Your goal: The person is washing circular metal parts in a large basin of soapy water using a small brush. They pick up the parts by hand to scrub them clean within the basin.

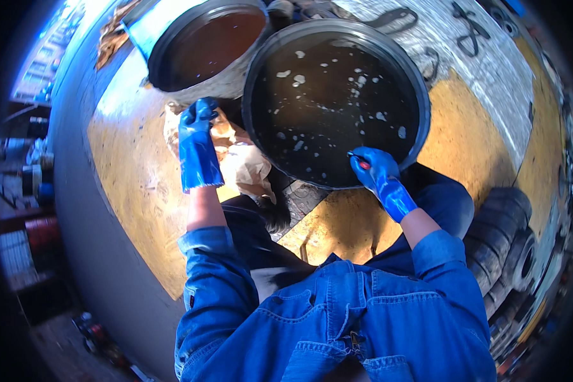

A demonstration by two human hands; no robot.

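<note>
My right hand (379, 173), in a long blue rubber glove, is closed at the near right rim of a round black tub (256, 130). A small piece of red and black (365, 165), like a tool's handle, shows between its fingers; its kind I cannot tell. Dark brown liquid with whitish foam patches (325, 108) fills the tub. My left hand (198, 137), gloved the same way, is raised left of the tub with its fingers curled in. Anything inside them is hidden. Crumpled brown paper (247, 167) lies just beside and below that hand.
A second round container (156, 63) with reddish-brown liquid stands at the far left of the tub. Grey sheeting (490, 70) with dark rubber loops (468, 32) lies at the far right. Stacked black tyres (500, 232) stand at my right. Yellowish boards (134, 159) cover the floor.
</note>
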